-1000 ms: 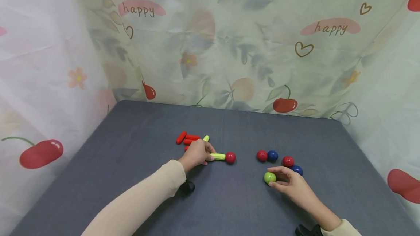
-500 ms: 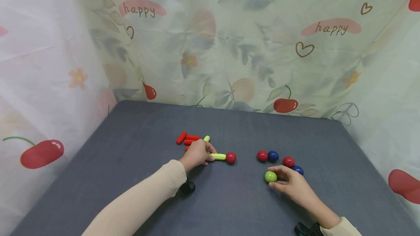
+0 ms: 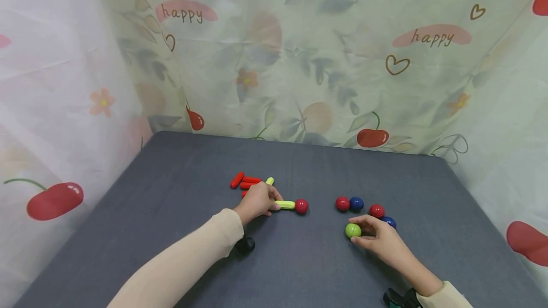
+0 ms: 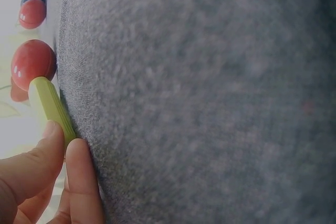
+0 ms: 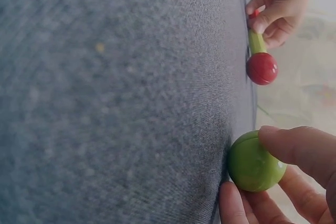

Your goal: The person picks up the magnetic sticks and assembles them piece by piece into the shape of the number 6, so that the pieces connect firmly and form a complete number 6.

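Observation:
My left hand (image 3: 258,200) pinches a yellow-green stick (image 3: 285,205) between thumb and fingers, low over the dark cloth. The stick's far end meets a shiny red ball (image 3: 301,206); the left wrist view shows the red ball (image 4: 33,64) right at the stick's tip. To the right, my right hand (image 3: 382,237) holds a green ball (image 3: 353,230) between thumb and fingers. In the right wrist view the green ball (image 5: 255,161) sits close to the cloth, with a thin seam across it. The stick's near end is hidden in the left hand.
Several red sticks (image 3: 246,182) and another yellow-green stick (image 3: 269,181) lie just beyond the left hand, partly covered by it. Past the right hand are a red ball (image 3: 342,203), a blue ball (image 3: 356,204), a second red ball (image 3: 376,210) and a second blue ball (image 3: 388,221).
Over the last second the right hand and green ball have shifted very slightly away from the person. The left hand, stick and red ball look the same.

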A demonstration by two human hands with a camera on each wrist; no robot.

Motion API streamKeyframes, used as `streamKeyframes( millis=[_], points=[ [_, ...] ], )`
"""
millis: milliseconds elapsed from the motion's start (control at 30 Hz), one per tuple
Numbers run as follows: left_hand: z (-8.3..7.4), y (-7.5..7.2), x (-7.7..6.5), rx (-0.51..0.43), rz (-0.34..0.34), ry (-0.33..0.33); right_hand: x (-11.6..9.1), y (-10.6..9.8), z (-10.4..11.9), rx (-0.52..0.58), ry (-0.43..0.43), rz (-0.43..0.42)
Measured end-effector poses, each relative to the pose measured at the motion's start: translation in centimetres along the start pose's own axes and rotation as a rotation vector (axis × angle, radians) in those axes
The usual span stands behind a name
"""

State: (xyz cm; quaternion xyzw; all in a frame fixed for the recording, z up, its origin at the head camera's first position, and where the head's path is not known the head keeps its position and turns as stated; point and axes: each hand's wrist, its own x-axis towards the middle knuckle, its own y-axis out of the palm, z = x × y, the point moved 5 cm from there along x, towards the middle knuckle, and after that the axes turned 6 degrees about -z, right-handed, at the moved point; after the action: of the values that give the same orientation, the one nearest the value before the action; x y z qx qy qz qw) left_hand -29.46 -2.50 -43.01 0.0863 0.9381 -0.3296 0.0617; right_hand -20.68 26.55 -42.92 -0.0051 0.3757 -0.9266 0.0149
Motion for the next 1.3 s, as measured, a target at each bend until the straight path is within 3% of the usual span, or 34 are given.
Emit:
streamKeyframes(
  millis=[500,833,1100,1300],
  points=[
    [-0.2,-0.2,-0.1,-0.013,0.008,-0.014,0.3,0.0,0.2,-0.027,0.029,-0.002],
    [0.1,0.1,0.0,-0.003,0.010,-0.024,0.4,-0.3,0.7,0.014,0.018,0.006],
    [0.0,0.0,-0.1,-0.008,0.007,-0.012,0.9,-1.3,2.3,0.016,-0.025,-0.030],
    [0.0,0.0,0.0,-0.006,0.008,-0.010,1.1,-1.8,3.7,0.076,-0.066,-0.037]
  ],
)
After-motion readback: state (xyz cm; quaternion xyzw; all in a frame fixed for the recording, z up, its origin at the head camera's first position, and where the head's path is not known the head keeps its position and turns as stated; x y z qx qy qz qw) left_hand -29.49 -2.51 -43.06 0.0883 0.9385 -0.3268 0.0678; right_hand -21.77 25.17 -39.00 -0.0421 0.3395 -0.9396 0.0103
